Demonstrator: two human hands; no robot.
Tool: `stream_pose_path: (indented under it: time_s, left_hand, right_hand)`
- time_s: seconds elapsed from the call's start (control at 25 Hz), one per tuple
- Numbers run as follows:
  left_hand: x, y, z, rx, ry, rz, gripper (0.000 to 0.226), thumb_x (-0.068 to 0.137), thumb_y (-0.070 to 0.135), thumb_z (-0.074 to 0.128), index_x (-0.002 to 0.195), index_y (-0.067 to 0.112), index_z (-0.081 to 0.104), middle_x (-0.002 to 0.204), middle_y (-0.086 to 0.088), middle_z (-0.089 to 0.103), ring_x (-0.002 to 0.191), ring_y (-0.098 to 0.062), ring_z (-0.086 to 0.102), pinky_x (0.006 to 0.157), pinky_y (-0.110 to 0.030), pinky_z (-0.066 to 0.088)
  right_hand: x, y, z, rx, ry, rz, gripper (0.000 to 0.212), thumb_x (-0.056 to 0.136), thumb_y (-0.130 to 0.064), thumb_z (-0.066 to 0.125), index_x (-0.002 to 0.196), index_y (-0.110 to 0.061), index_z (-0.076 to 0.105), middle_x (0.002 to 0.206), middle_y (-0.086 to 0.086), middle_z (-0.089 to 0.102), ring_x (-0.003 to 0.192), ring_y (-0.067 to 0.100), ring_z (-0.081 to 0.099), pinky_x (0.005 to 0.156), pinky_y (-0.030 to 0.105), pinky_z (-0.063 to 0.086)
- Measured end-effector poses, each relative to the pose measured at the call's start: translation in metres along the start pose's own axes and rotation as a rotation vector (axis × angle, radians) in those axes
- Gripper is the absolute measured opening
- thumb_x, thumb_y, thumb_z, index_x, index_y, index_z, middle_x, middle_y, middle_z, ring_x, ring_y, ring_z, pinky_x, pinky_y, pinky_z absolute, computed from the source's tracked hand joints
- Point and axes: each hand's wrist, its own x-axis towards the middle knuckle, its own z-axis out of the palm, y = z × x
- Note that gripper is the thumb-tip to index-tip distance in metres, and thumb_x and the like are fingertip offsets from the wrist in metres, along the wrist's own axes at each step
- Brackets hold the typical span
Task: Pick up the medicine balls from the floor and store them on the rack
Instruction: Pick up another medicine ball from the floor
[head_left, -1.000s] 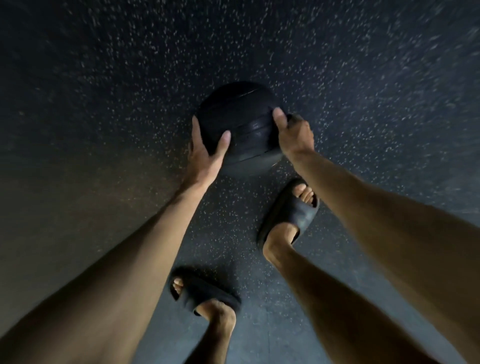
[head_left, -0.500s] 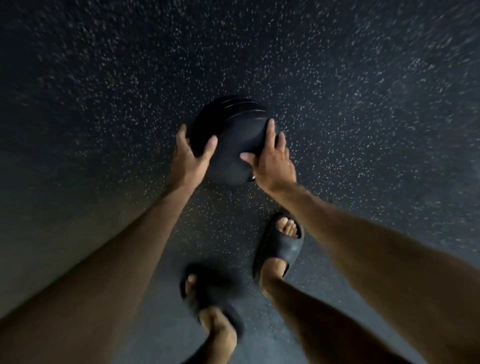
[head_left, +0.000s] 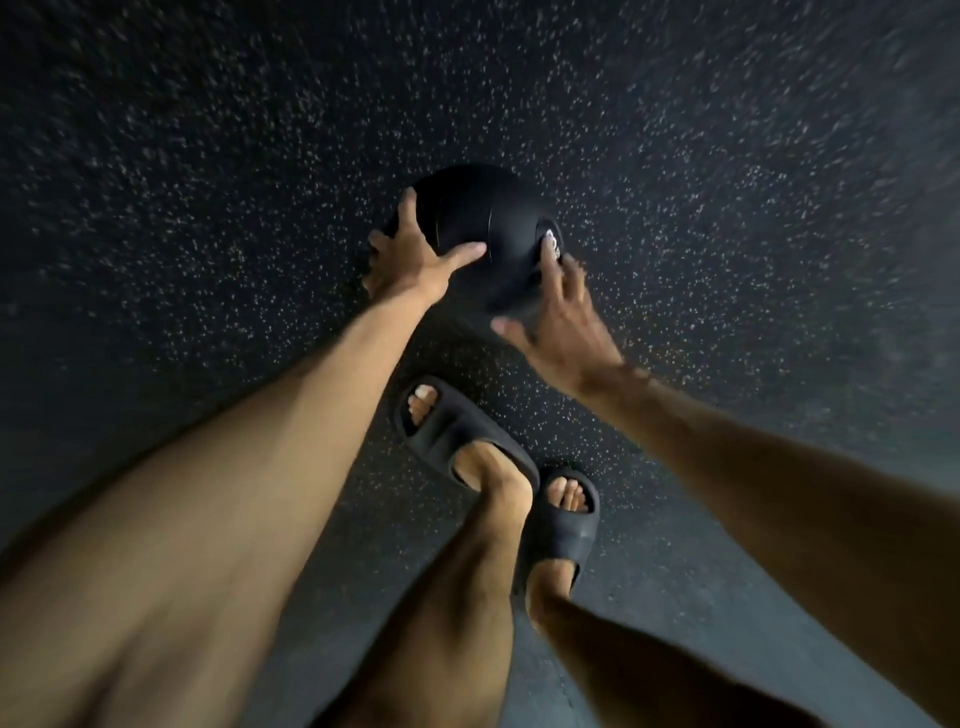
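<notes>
A black medicine ball (head_left: 488, 218) with ribbed bands and a small white mark on its right side is in front of me, over the dark speckled floor (head_left: 208, 182). My left hand (head_left: 410, 257) presses its left side, fingers spread and thumb stretched across the near face. My right hand (head_left: 563, 327) lies against its lower right side with straight, spread fingers, the fingertips near the white mark. Whether the ball touches the floor I cannot tell. No rack is in view.
My feet in black slides stand just below the ball, the left foot (head_left: 457, 436) ahead and the right foot (head_left: 563, 514) close behind it. Dark rubber flooring with pale flecks fills the rest of the view.
The ball has turned, so the white mark now shows on its right. My right hand slid down to its lower right side. My feet stepped, the left one now in front.
</notes>
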Motion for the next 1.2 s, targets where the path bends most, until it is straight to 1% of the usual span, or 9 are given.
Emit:
stream_pose_path:
  time_s: [0.08, 0.2, 0.4, 0.52, 0.72, 0.84, 0.96, 1.04, 1.2]
  left_hand:
    - [0.02, 0.034, -0.011, -0.033, -0.002, 0.007, 0.103, 0.072, 0.071, 0.071, 0.154, 0.032, 0.022, 0.155, -0.02, 0.027, 0.135, -0.042, 0.04, 0.107, -0.058, 0.039]
    - [0.032, 0.061, -0.019, -0.071, 0.023, 0.05, 0.09, 0.08, 0.072, 0.061, 0.15, 0.025, 0.03, 0.152, -0.017, 0.033, 0.134, -0.039, 0.04, 0.104, -0.052, 0.042]
    - [0.026, 0.039, -0.023, -0.042, -0.116, 0.315, 0.105, 0.084, 0.061, 0.066, 0.159, 0.029, 0.0, 0.163, -0.018, 0.01, 0.148, -0.036, 0.02, 0.118, -0.054, 0.027]
    - [0.034, 0.056, -0.025, -0.067, -0.223, 0.214, 0.114, 0.081, 0.063, 0.067, 0.154, 0.04, -0.018, 0.164, -0.019, -0.001, 0.15, -0.04, 0.016, 0.117, -0.057, 0.026]
    - [0.089, 0.14, -0.045, -0.009, -0.188, 0.081, 0.11, 0.081, 0.074, 0.057, 0.155, 0.039, -0.016, 0.163, -0.022, 0.005, 0.147, -0.044, 0.02, 0.114, -0.062, 0.026]
    - [0.112, 0.194, -0.046, -0.003, -0.124, -0.043, 0.107, 0.082, 0.077, 0.052, 0.158, 0.032, -0.009, 0.162, -0.022, 0.009, 0.145, -0.045, 0.023, 0.113, -0.061, 0.028]
    - [0.146, 0.23, -0.053, -0.034, -0.081, -0.113, 0.107, 0.078, 0.082, 0.05, 0.159, 0.025, 0.009, 0.16, -0.02, 0.021, 0.142, -0.044, 0.029, 0.113, -0.058, 0.032]
    - [0.171, 0.249, -0.061, -0.061, -0.108, -0.152, 0.114, 0.07, 0.088, 0.05, 0.157, 0.019, 0.02, 0.158, -0.017, 0.029, 0.141, -0.04, 0.034, 0.114, -0.054, 0.032]
    - [0.17, 0.268, -0.07, -0.067, -0.029, -0.025, 0.102, 0.073, 0.088, 0.039, 0.15, 0.022, 0.034, 0.15, -0.014, 0.04, 0.135, -0.037, 0.042, 0.111, -0.052, 0.036]
  right_hand:
    - [0.007, -0.016, 0.007, 0.02, 0.02, 0.079, 0.12, 0.087, -0.062, 0.065, 0.156, -0.02, -0.024, 0.167, 0.019, -0.013, 0.154, 0.039, 0.01, 0.116, 0.057, 0.03]
    - [0.047, -0.042, -0.015, 0.159, 0.011, 0.31, 0.124, 0.086, -0.065, 0.063, 0.155, -0.015, -0.027, 0.165, 0.025, -0.015, 0.154, 0.041, 0.006, 0.121, 0.055, 0.024]
    - [0.11, -0.031, -0.088, 0.17, -0.03, 0.427, 0.116, 0.089, -0.07, 0.054, 0.158, -0.01, -0.018, 0.162, 0.026, 0.022, 0.146, 0.042, 0.032, 0.118, 0.05, 0.029]
    - [0.146, -0.024, -0.125, 0.264, -0.044, 0.449, 0.109, 0.092, -0.072, 0.047, 0.16, -0.004, -0.005, 0.159, 0.024, 0.033, 0.146, 0.038, 0.034, 0.117, 0.043, 0.028]
    - [0.206, -0.028, -0.179, 0.281, 0.033, 0.484, 0.081, 0.099, -0.069, 0.032, 0.154, -0.009, 0.032, 0.154, 0.023, 0.039, 0.138, 0.041, 0.042, 0.112, 0.05, 0.039]
    - [0.204, -0.024, -0.2, 0.285, 0.151, 0.295, 0.082, 0.099, -0.066, 0.037, 0.157, -0.01, 0.022, 0.154, 0.023, 0.035, 0.14, 0.042, 0.039, 0.111, 0.048, 0.035]
    - [0.176, -0.011, -0.193, 0.04, 0.058, -0.059, 0.101, 0.09, -0.073, 0.047, 0.161, -0.022, -0.004, 0.167, 0.019, 0.002, 0.153, 0.039, 0.011, 0.119, 0.054, 0.024]
    - [0.184, 0.0, -0.199, -0.028, 0.042, -0.07, 0.11, 0.086, -0.075, 0.052, 0.16, -0.025, -0.012, 0.167, 0.018, -0.007, 0.155, 0.038, 0.004, 0.12, 0.056, 0.022]
    - [0.235, 0.002, -0.235, 0.019, 0.032, 0.015, 0.107, 0.085, -0.077, 0.048, 0.162, -0.023, -0.005, 0.167, 0.018, 0.009, 0.15, 0.039, 0.021, 0.114, 0.058, 0.034]
